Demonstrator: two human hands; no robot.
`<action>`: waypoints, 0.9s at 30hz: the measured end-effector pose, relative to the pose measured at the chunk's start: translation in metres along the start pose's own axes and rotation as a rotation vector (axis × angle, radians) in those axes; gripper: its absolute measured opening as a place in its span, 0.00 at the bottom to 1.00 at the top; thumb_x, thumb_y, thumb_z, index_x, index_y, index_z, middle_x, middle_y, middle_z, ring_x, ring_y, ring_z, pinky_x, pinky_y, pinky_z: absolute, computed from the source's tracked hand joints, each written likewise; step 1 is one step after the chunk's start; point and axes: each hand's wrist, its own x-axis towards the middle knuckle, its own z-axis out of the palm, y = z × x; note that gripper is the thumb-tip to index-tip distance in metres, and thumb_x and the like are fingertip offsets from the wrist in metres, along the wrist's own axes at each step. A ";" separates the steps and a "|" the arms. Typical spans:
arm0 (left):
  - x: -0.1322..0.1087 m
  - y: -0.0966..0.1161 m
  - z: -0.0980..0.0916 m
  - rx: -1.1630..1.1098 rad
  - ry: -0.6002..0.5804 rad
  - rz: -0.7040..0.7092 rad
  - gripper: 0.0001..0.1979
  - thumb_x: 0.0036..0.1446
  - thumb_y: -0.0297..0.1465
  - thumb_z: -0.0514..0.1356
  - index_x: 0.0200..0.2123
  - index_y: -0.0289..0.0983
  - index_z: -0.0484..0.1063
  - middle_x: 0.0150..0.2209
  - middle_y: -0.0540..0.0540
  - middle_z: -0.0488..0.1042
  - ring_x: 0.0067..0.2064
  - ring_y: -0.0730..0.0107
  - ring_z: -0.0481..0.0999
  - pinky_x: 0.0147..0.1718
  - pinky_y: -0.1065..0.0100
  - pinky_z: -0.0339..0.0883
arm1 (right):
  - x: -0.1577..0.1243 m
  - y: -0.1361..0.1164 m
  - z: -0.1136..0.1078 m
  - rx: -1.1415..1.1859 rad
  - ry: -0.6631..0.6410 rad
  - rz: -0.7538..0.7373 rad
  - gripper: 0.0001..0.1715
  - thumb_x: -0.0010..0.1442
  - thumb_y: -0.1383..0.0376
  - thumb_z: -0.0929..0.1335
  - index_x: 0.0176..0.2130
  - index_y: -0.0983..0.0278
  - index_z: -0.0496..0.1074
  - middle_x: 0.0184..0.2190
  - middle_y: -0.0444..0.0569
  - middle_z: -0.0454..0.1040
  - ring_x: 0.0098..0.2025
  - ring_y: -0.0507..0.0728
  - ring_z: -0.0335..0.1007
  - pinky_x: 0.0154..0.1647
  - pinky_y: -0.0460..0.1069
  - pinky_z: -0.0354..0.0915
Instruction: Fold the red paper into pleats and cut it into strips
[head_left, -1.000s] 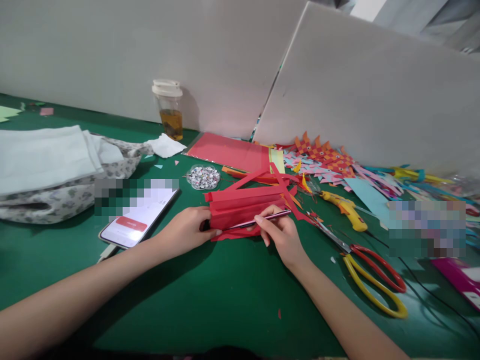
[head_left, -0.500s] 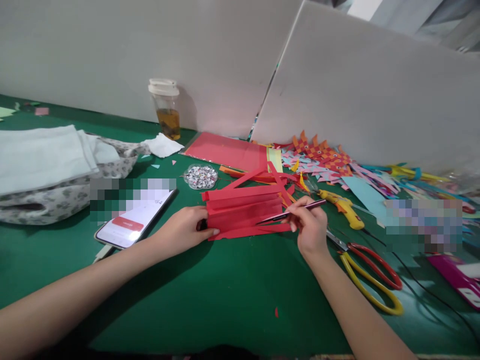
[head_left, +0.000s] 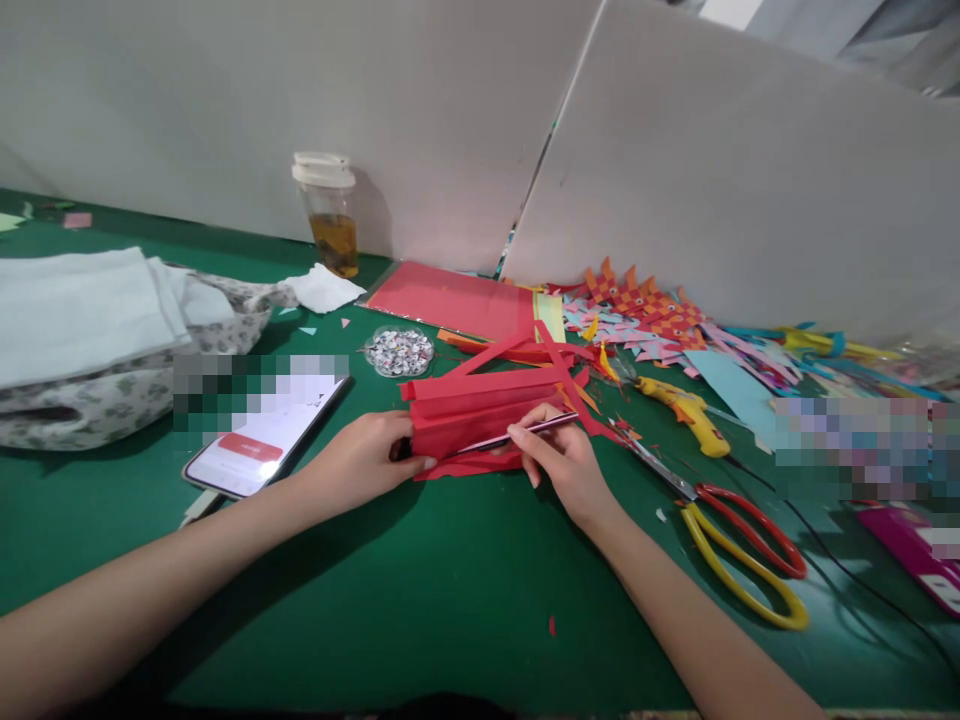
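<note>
A folded sheet of red paper (head_left: 480,410), with creases and flaps, lies at the middle of the table. My left hand (head_left: 379,450) grips its left end, the thumb on the front near the lower corner and the fingers partly hidden behind. In my right hand (head_left: 559,460) is a slim dark pen-like tool (head_left: 491,443), held between thumb and fingers and slanting down to the left. Its pointed tip rests at the lower fold of the paper; whether it is a pen, knife or tweezers I cannot tell. Loose red strips (head_left: 559,360) lie behind the paper.
Red-and-yellow-handled scissors (head_left: 750,530) and a yellow glue gun (head_left: 686,415) with a cord lie to the right. A phone (head_left: 255,430) is at the left. Behind stand a lidded drink cup (head_left: 334,215), a dish of googly eyes (head_left: 400,352) and woven paper fish (head_left: 637,300).
My right hand has slid left along the red paper, and the tool's tip has moved left along the lower fold. My left hand has stayed at the paper's left end.
</note>
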 end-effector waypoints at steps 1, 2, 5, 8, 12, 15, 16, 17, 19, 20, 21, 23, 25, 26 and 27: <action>0.000 0.000 0.000 0.000 0.000 0.001 0.08 0.54 0.33 0.55 0.33 0.37 0.71 0.31 0.48 0.72 0.30 0.71 0.67 0.27 0.71 0.57 | 0.001 0.000 -0.004 0.002 0.027 -0.002 0.11 0.52 0.60 0.68 0.26 0.62 0.61 0.16 0.39 0.69 0.12 0.46 0.54 0.15 0.44 0.53; 0.000 -0.001 0.000 0.003 0.000 -0.001 0.07 0.54 0.33 0.55 0.32 0.37 0.71 0.30 0.48 0.72 0.30 0.71 0.67 0.27 0.71 0.57 | 0.002 0.001 -0.009 0.004 0.069 -0.010 0.10 0.51 0.61 0.67 0.25 0.62 0.62 0.14 0.39 0.68 0.12 0.46 0.54 0.14 0.44 0.51; 0.000 -0.001 -0.001 0.020 0.002 -0.018 0.08 0.54 0.34 0.56 0.29 0.37 0.71 0.28 0.48 0.71 0.29 0.71 0.67 0.27 0.71 0.57 | 0.007 0.003 -0.028 -0.005 0.271 -0.059 0.09 0.49 0.65 0.66 0.22 0.62 0.61 0.10 0.38 0.63 0.10 0.47 0.54 0.12 0.44 0.48; 0.001 -0.001 0.000 0.022 0.012 -0.020 0.09 0.54 0.35 0.56 0.28 0.36 0.70 0.28 0.48 0.70 0.27 0.72 0.66 0.25 0.71 0.56 | 0.010 0.007 -0.046 -0.037 0.450 -0.137 0.08 0.47 0.68 0.65 0.20 0.62 0.61 0.09 0.39 0.63 0.09 0.47 0.54 0.11 0.44 0.46; 0.001 -0.001 0.000 0.030 0.008 -0.028 0.10 0.54 0.36 0.56 0.28 0.36 0.70 0.27 0.48 0.70 0.27 0.72 0.66 0.25 0.71 0.56 | 0.008 0.010 -0.045 0.014 0.413 -0.187 0.07 0.49 0.67 0.66 0.21 0.62 0.63 0.13 0.40 0.65 0.12 0.48 0.58 0.12 0.44 0.47; 0.001 -0.001 0.000 0.022 0.005 -0.024 0.08 0.54 0.35 0.56 0.30 0.36 0.71 0.29 0.48 0.71 0.28 0.72 0.67 0.26 0.71 0.57 | 0.003 0.006 -0.029 0.041 0.197 -0.133 0.08 0.52 0.64 0.67 0.25 0.62 0.64 0.14 0.38 0.64 0.12 0.47 0.56 0.13 0.44 0.50; 0.000 0.000 0.000 0.019 0.006 -0.025 0.08 0.54 0.34 0.55 0.31 0.37 0.71 0.29 0.48 0.71 0.29 0.72 0.67 0.26 0.71 0.57 | 0.000 0.005 -0.023 0.033 0.130 -0.114 0.08 0.52 0.62 0.67 0.25 0.62 0.64 0.14 0.38 0.64 0.12 0.47 0.56 0.14 0.44 0.51; 0.000 0.001 0.000 0.017 0.005 -0.030 0.08 0.54 0.34 0.55 0.31 0.37 0.71 0.29 0.48 0.71 0.28 0.72 0.67 0.26 0.71 0.57 | -0.002 0.003 -0.018 0.020 0.075 -0.101 0.09 0.53 0.62 0.68 0.26 0.62 0.64 0.15 0.38 0.64 0.13 0.47 0.56 0.15 0.44 0.52; 0.000 0.003 -0.001 0.009 0.002 -0.042 0.07 0.53 0.33 0.55 0.31 0.37 0.71 0.28 0.49 0.71 0.28 0.72 0.66 0.25 0.71 0.57 | -0.004 0.000 -0.011 -0.003 -0.004 -0.085 0.09 0.53 0.61 0.68 0.26 0.63 0.65 0.17 0.38 0.64 0.14 0.46 0.57 0.16 0.44 0.53; 0.000 0.004 -0.001 0.005 0.004 -0.047 0.07 0.53 0.33 0.55 0.30 0.37 0.71 0.28 0.49 0.70 0.27 0.73 0.66 0.25 0.71 0.56 | -0.005 -0.001 -0.010 -0.011 -0.028 -0.080 0.09 0.53 0.61 0.68 0.26 0.63 0.65 0.17 0.38 0.64 0.14 0.46 0.57 0.16 0.44 0.53; 0.000 0.005 -0.001 -0.001 0.006 -0.048 0.06 0.53 0.32 0.55 0.30 0.37 0.71 0.28 0.49 0.70 0.27 0.73 0.66 0.25 0.72 0.56 | -0.005 -0.001 -0.010 -0.014 -0.043 -0.074 0.09 0.53 0.62 0.68 0.26 0.63 0.65 0.17 0.37 0.64 0.14 0.46 0.57 0.17 0.44 0.54; 0.000 0.005 -0.001 -0.007 0.014 -0.053 0.06 0.52 0.32 0.56 0.29 0.36 0.70 0.28 0.50 0.70 0.26 0.74 0.66 0.24 0.72 0.56 | -0.004 -0.001 -0.013 -0.014 -0.032 -0.064 0.09 0.53 0.62 0.68 0.26 0.63 0.65 0.16 0.37 0.64 0.14 0.46 0.57 0.17 0.44 0.53; 0.000 0.005 0.000 -0.002 0.016 -0.064 0.06 0.52 0.33 0.56 0.29 0.36 0.70 0.27 0.50 0.69 0.26 0.74 0.66 0.24 0.72 0.55 | -0.002 0.000 -0.017 -0.005 0.026 -0.063 0.09 0.53 0.63 0.68 0.25 0.63 0.63 0.15 0.38 0.66 0.13 0.47 0.57 0.16 0.44 0.53; 0.000 0.005 -0.001 0.000 0.014 -0.071 0.06 0.52 0.33 0.56 0.28 0.36 0.69 0.26 0.51 0.69 0.25 0.74 0.65 0.23 0.72 0.55 | -0.001 0.001 -0.019 0.001 0.058 -0.067 0.10 0.53 0.63 0.67 0.24 0.63 0.63 0.15 0.39 0.68 0.13 0.47 0.57 0.16 0.44 0.52; -0.001 0.005 -0.001 0.000 0.009 -0.076 0.07 0.52 0.34 0.56 0.28 0.36 0.69 0.25 0.51 0.69 0.25 0.74 0.65 0.23 0.72 0.55 | 0.000 0.001 -0.021 0.004 0.084 -0.069 0.10 0.53 0.64 0.67 0.24 0.63 0.62 0.16 0.40 0.70 0.13 0.47 0.57 0.16 0.44 0.52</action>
